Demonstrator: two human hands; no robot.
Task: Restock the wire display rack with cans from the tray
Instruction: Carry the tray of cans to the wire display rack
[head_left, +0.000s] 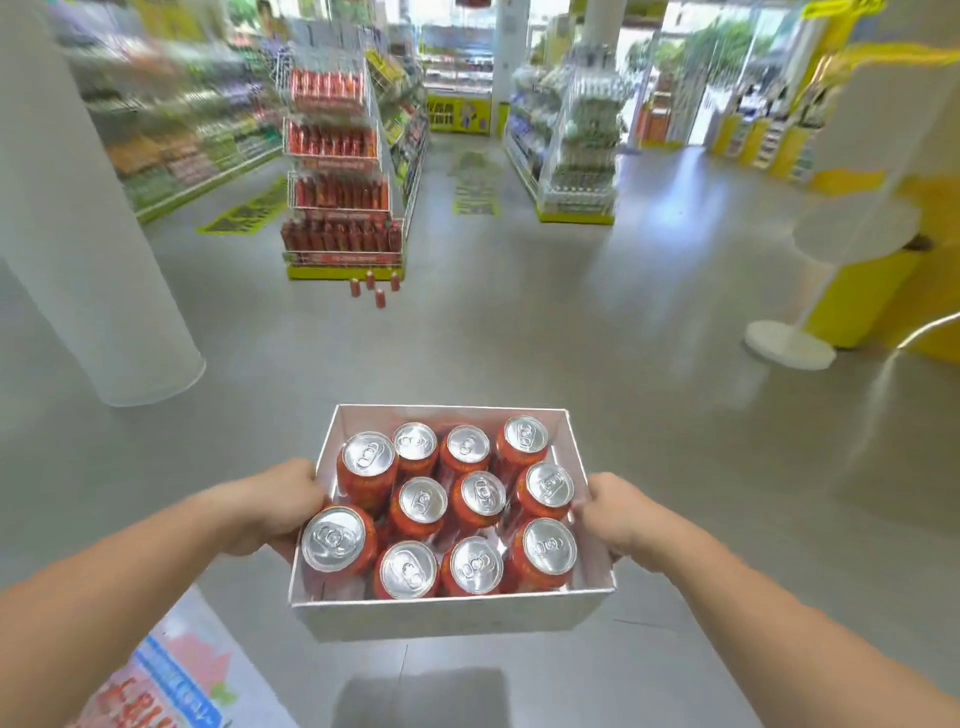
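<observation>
**While You Hold the Tray, the Rack Waits Ahead on Your Left**

While you hold the white cardboard tray (447, 618) out in front of you, both of your hands are busy. Your left hand (280, 506) grips the left end wall of the tray. Your right hand (610, 512) grips the right end wall. Your fingers curl round the walls, and the tips go under the tray where you cannot see them.

The tray is up off the floor, level between your two hands. Its long side runs from left to right across you. Inside it stand eleven red cans (421, 501) with shiny silver tops, all upright and packed close.

The wire display rack (337, 176) stands across the grey floor, well apart from you. It lies ahead and a little to your left, so your left hand is on the nearer side. Its levels look full of red cans, but the blur hides any gaps. Four loose red cans (376, 291) stand on the floor just in front of its yellow base. A big white pillar (78, 234) stands on your left, nearer than the rack.

I think you are at the carrying step, with no can put away yet. Next, the tray likely needs to go forward and a bit left. Watch the loose cans by your feet there. The tray looks heavy, so it could tip if one hand lets go.
</observation>
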